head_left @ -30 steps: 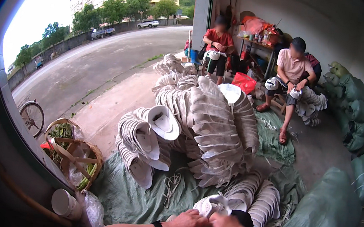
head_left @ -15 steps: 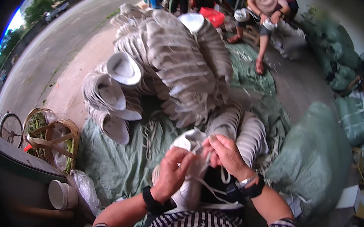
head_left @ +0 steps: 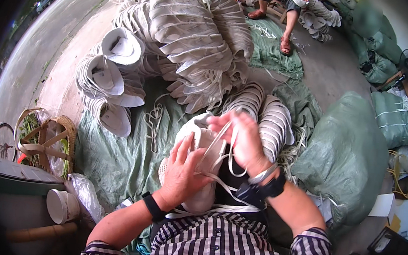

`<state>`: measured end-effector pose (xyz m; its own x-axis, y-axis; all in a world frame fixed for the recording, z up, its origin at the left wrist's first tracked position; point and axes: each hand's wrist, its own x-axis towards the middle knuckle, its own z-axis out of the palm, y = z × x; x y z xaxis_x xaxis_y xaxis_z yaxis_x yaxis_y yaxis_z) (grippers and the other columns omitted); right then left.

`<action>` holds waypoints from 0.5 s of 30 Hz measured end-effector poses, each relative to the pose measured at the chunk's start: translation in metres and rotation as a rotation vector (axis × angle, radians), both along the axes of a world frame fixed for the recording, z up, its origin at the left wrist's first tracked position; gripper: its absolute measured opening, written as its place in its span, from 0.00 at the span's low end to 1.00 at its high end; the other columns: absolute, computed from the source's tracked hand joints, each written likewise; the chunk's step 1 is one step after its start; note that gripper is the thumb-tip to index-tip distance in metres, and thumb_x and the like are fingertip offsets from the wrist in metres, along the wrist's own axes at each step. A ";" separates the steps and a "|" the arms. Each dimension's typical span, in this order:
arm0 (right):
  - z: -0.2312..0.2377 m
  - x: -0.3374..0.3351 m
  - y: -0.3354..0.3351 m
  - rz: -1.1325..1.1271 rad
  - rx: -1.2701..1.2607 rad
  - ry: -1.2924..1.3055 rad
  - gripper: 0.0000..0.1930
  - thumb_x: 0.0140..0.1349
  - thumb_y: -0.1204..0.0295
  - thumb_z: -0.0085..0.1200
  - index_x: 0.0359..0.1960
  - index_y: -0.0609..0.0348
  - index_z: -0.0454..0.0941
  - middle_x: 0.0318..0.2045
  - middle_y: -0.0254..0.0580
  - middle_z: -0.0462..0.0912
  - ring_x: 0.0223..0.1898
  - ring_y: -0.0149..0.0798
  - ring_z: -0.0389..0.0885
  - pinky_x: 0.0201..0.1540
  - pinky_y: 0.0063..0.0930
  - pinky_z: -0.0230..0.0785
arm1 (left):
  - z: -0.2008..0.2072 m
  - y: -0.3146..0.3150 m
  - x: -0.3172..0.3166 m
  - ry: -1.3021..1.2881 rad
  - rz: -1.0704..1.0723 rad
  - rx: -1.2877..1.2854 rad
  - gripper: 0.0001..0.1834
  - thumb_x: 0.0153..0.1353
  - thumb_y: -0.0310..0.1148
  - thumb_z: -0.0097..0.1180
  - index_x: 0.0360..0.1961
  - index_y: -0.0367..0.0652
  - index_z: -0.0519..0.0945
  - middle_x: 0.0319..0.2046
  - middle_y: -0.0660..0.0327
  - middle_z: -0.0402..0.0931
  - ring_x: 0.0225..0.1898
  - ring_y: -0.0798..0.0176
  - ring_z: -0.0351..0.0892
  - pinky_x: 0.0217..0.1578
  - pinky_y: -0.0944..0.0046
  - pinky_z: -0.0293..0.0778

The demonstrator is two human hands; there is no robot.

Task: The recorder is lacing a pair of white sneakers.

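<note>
A pale shoe upper (head_left: 202, 198) with a perforated side lies in my lap, its opening facing away from me. My left hand (head_left: 182, 173) lies over its left side, fingers stretched out and spread, thumb across the top. Above the far right part of the upper is my right hand (head_left: 246, 141), somewhat blurred, its fingers pinching a white shoelace (head_left: 232, 162). The lace runs from those fingers to the upper and hangs in a loop. More lace trails across my lap toward the dark band on my right wrist.
Nested stacks of pale shoe uppers (head_left: 190, 30) rise ahead, with a shorter stack (head_left: 274, 128) close beyond my right hand. Green sheeting (head_left: 104, 161) covers the floor. A stuffed green sack (head_left: 350, 144) stands right; a basket (head_left: 59, 136) and white bucket (head_left: 62, 206) are left. A person (head_left: 292, 16) sits beyond.
My left hand has gone from a pinch near the opening to lying spread on the upper's side. My right hand has lifted and turned with the lace. The view has tilted down.
</note>
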<state>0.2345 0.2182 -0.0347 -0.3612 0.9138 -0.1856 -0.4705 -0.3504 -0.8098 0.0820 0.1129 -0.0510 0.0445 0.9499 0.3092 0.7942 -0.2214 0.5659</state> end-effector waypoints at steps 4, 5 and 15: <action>0.037 0.082 0.077 -0.172 -0.142 0.186 0.04 0.58 0.76 0.50 0.32 0.63 0.71 0.20 0.36 0.70 0.21 0.33 0.69 0.30 0.30 0.69 | -0.015 -0.009 -0.009 0.022 -0.107 -0.065 0.42 0.32 0.41 0.73 0.53 0.50 0.68 0.65 0.48 0.49 0.63 0.40 0.53 0.60 0.47 0.55; 0.060 0.114 0.102 -0.172 -0.124 0.217 0.05 0.55 0.80 0.49 0.34 0.63 0.70 0.22 0.36 0.69 0.20 0.32 0.69 0.29 0.27 0.68 | -0.017 -0.010 -0.010 0.034 -0.102 -0.075 0.42 0.32 0.41 0.73 0.53 0.50 0.68 0.65 0.48 0.49 0.63 0.40 0.53 0.60 0.47 0.55; 0.341 0.437 0.169 -0.695 0.908 -0.747 0.08 0.64 0.72 0.44 0.26 0.56 0.69 0.20 0.31 0.65 0.20 0.30 0.60 0.25 0.25 0.56 | -0.009 -0.010 -0.013 0.115 -0.154 -0.130 0.39 0.41 0.42 0.67 0.57 0.49 0.65 0.65 0.47 0.48 0.64 0.42 0.51 0.59 0.42 0.52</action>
